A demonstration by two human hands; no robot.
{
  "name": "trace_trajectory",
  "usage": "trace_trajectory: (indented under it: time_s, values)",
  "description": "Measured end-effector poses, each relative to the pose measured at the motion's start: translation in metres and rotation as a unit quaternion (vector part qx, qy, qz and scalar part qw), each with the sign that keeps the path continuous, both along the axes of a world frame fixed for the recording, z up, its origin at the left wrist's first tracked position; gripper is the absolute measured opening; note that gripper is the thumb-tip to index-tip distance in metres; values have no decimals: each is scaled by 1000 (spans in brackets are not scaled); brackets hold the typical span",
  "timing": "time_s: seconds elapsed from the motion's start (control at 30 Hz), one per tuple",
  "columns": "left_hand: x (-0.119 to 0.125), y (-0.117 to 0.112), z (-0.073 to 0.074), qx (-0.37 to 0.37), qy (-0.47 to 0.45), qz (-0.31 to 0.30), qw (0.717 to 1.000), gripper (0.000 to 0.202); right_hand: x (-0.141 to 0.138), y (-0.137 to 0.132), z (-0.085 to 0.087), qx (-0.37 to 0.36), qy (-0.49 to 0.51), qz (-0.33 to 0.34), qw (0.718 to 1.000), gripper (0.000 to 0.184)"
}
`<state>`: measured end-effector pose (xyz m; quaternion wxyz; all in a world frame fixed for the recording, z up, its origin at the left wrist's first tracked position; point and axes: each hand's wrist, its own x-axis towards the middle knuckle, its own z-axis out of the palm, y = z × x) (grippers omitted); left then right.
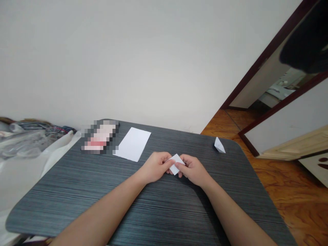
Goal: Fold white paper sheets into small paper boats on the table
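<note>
A small folded piece of white paper (pixel 176 160), turned like a diamond, is held between both hands above the dark table. My left hand (pixel 156 167) pinches its left side, thumb on top and fingers underneath. On the opposite side, my right hand (pixel 193 169) grips it the same way, its thumb pressed near the middle of the paper. The fingertips beneath the paper are partly hidden. Beyond my left hand lies a stack of white paper sheets (pixel 133 144). A folded white paper boat (pixel 219 145) stands to the right, apart from my right hand.
The dark wood-grain table (pixel 164 212) meets a pale wall (pixel 143 61). A pixelated pink and red item (pixel 101 136) lies at the back left. Clear plastic and cloth (pixel 38 147) are heaped beyond the left edge. On the right are a wooden floor (pixel 279 177) and a doorway.
</note>
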<state>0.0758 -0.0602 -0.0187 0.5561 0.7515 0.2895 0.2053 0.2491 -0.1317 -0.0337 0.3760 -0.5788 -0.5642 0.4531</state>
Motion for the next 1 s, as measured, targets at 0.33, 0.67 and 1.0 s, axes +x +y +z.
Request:
trace_trajectory:
  time_s: [0.33,0.67,1.0]
  values:
    - [0,0,1,-4,3,1,1000,29,-1,0,3,-2,4,-3,1000,15]
    - [0,1,-4,-33,-22,18,999,27,4,0,2,-22,35,-13,999,25]
    - [1,0,0,-35,-18,23,999,28,5,-1,2,-14,25,-49,998,27]
